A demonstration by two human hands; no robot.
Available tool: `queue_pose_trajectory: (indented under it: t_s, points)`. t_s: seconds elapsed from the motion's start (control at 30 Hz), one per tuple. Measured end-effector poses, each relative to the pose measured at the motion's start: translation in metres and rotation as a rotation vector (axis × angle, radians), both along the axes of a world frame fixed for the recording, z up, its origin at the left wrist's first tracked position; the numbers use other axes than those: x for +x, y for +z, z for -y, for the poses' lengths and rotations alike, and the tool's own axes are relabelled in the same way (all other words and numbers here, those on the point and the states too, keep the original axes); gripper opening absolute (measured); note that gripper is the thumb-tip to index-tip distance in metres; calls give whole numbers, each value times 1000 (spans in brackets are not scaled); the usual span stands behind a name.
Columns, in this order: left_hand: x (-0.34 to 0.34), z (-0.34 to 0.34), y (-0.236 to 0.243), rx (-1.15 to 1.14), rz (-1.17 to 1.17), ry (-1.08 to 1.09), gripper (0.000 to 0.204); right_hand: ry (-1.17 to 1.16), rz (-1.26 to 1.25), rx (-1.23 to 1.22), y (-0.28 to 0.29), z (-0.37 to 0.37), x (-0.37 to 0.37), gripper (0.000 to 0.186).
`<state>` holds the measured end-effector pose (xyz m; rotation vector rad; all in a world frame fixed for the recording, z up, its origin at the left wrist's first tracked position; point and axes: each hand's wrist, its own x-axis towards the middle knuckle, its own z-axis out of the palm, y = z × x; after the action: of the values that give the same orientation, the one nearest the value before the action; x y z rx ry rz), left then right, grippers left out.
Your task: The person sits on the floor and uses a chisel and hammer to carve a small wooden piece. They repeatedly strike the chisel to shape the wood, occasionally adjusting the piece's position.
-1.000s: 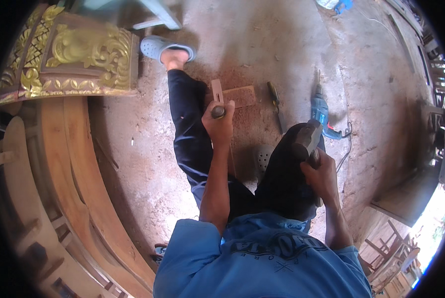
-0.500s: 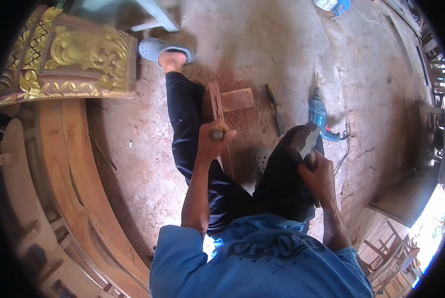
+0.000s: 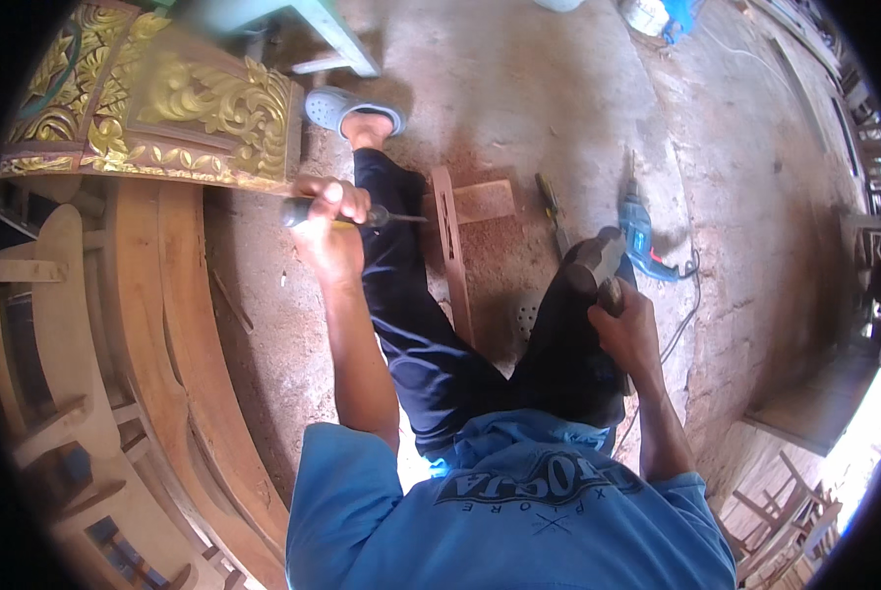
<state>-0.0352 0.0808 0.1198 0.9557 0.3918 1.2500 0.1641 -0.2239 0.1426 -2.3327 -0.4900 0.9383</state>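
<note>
My left hand (image 3: 330, 231) is closed around the dark handle of a chisel (image 3: 375, 215). The tool lies nearly level, its thin metal blade pointing right toward a narrow wooden piece (image 3: 458, 285) with slots cut along it. A gap shows between the blade tip and the slots. That piece sits between my legs, resting against a flat wood block (image 3: 485, 201) with sawdust around it. Over my right knee, my right hand (image 3: 627, 329) grips a hammer (image 3: 598, 262) by its handle, the metal head pointing away from me.
A second chisel-like tool (image 3: 547, 194) with a yellow and black handle lies beyond my right knee. Beside it rests a blue corded drill (image 3: 637, 236). Gold-painted carved furniture (image 3: 205, 103) and long curved wooden parts (image 3: 190, 324) stand at the left. A pale stool leg (image 3: 337, 34) is at the top.
My left hand has lifted the chisel off the slotted piece and moved left, tipping it from upright to nearly level. The right hand with the hammer has hardly moved.
</note>
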Motion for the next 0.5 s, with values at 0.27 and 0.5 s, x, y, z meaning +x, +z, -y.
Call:
queue_pose_trajectory:
  t_s: [0.27,0.5]
  points:
    - [-21,39,-106,-270,-13,3,20,19,145,33,2,16,-9,34]
    - [-17,38,-117,-218,-62,-3,19,-36,17,4,2,11,-1,34]
